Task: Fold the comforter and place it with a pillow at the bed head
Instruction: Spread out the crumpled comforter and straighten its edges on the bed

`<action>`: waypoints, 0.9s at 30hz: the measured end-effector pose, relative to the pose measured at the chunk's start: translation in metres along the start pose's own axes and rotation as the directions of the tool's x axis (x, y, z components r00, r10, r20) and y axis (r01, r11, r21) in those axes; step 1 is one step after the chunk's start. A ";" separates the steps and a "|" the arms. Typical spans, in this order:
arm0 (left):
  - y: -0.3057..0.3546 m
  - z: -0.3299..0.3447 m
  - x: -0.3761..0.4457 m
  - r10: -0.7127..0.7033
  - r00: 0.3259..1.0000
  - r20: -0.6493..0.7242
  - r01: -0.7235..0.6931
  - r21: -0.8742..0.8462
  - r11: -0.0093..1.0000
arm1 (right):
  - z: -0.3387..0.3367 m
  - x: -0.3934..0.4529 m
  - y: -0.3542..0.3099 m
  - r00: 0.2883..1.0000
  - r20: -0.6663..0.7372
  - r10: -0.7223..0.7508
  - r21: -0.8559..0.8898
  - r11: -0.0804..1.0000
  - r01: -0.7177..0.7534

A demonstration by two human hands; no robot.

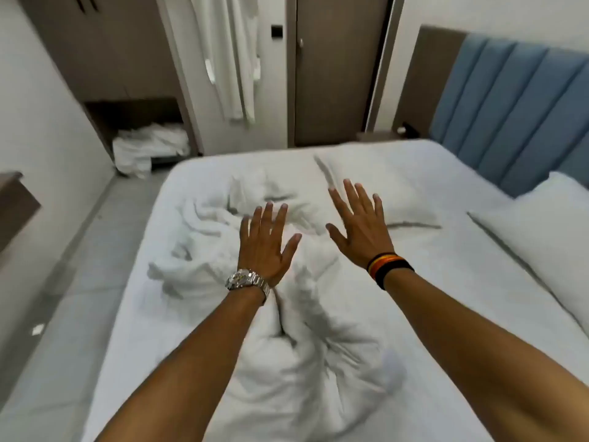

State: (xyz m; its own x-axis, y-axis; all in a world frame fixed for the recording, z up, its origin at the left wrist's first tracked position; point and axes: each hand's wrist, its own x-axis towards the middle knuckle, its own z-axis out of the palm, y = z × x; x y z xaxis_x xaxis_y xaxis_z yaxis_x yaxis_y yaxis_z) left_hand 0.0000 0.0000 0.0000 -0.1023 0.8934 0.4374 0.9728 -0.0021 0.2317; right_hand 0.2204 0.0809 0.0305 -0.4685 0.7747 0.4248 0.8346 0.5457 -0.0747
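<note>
A white comforter (204, 250) lies crumpled in a heap down the middle of the bed (446, 282). My left hand (266, 242), with a silver watch on its wrist, hovers flat over the heap, fingers spread and empty. My right hand (358, 226), wearing striped wristbands, is stretched out beside it above the comforter, also spread and empty. One white pillow (382, 183) lies flat on the far part of the mattress. A second pillow (548, 231) rests near the blue padded headboard (510, 106) on the right.
A pile of white linen (146, 148) sits in a low niche at the back left. White robes (229, 59) hang beside a brown door (334, 68). Grey tiled floor (73, 298) runs along the bed's left side. A brown shelf edge (16, 208) juts in at left.
</note>
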 end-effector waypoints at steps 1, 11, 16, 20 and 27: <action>0.005 0.024 -0.019 -0.032 0.996 0.082 0.033 -0.010 0.999 | 0.022 -0.023 0.013 0.996 0.079 0.043 0.006 0.999 -0.044; 0.066 0.216 -0.191 -0.183 0.940 0.289 0.213 -0.078 0.974 | 0.197 -0.257 0.080 0.815 0.570 0.101 0.241 0.928 -0.283; 0.094 0.261 -0.215 -0.244 0.920 0.307 0.259 -0.009 0.966 | 0.229 -0.277 0.097 0.809 0.575 0.124 0.223 0.927 -0.300; 0.094 0.252 -0.211 -0.177 0.914 0.366 0.173 0.043 0.984 | 0.212 -0.278 0.103 0.749 0.643 0.161 0.279 0.861 -0.425; 0.154 0.216 -0.206 0.036 0.894 0.446 0.022 -0.125 0.992 | 0.107 -0.345 0.086 0.704 0.612 0.361 0.648 0.281 -0.708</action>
State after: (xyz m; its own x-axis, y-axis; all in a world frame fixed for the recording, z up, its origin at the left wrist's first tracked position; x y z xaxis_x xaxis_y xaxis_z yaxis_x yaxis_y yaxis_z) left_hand 0.2161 -0.0875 -0.2419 0.0366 0.9993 0.0123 0.9365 -0.0385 0.3484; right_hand 0.4230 -0.1049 -0.2188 -0.2057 0.9376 -0.2803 0.3784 -0.1880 -0.9063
